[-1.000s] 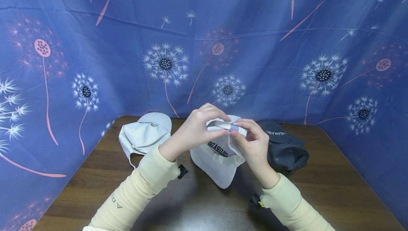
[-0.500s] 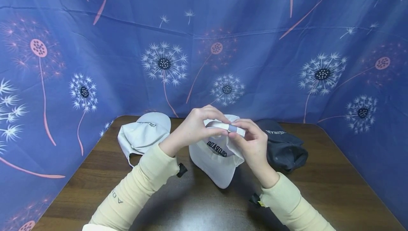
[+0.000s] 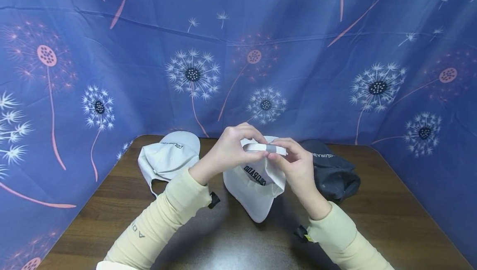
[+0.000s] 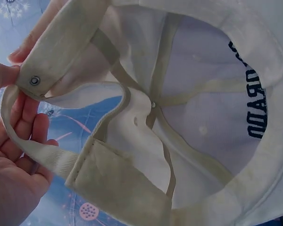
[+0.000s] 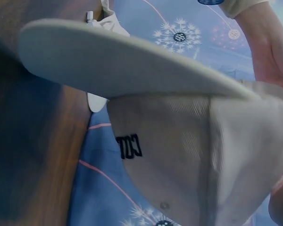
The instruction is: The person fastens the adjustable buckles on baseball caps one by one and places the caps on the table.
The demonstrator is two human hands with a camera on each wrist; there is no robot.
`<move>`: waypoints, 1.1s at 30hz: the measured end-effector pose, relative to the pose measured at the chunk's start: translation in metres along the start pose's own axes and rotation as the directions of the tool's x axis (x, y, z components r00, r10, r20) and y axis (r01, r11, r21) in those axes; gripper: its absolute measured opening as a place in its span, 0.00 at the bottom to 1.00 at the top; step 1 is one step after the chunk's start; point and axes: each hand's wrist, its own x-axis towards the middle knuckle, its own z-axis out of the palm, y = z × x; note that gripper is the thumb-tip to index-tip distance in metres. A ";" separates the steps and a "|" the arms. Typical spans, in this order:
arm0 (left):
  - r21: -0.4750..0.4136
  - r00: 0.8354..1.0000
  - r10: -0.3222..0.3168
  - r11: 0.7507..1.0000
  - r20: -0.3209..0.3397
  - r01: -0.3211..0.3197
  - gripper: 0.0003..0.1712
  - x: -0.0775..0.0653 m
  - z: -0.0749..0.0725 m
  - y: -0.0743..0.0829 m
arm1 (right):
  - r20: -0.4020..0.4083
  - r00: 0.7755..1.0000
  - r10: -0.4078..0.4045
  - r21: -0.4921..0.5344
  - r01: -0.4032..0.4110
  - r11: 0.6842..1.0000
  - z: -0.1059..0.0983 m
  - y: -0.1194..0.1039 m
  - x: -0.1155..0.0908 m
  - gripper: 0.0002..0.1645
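Observation:
A cream baseball cap [image 3: 251,197] is held above the table in the head view, brim toward me and inside showing. My left hand [image 3: 232,149] pinches its back strap [image 3: 255,147] from the left, thumb below and fingers above. From the right, my right hand [image 3: 301,165] pinches the strap's other end, beside a grey band [image 3: 271,148]. The left wrist view shows the strap's loop [image 4: 52,157], a metal snap [image 4: 34,80] and the COLORADO lettering [image 4: 257,103] inside. The brim [image 5: 122,63] crosses the right wrist view; the right fingertips are mostly hidden there.
A pale cap [image 3: 169,156] lies on the wooden table [image 3: 387,224] at the left, and a dark cap [image 3: 331,170] at the right. A blue dandelion-print cloth [image 3: 309,67] hangs behind and on both sides.
The strap has turned from a slant to nearly level between my hands, and its loop looks narrower. The brim has dipped slightly. Both hands keep their hold; the other caps have not moved.

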 end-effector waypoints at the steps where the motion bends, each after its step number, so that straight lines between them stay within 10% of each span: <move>1: 0.000 1.000 0.002 1.000 0.000 -0.002 0.09 0.000 0.000 0.000 | 0.010 1.000 0.008 -0.005 -0.008 1.000 -0.001 -0.001 0.001 0.14; 33: 0.217 0.983 0.186 0.959 0.011 -0.184 0.07 0.002 -0.004 0.003 | 0.113 0.980 0.165 0.134 -0.180 0.975 -0.004 -0.014 0.002 0.11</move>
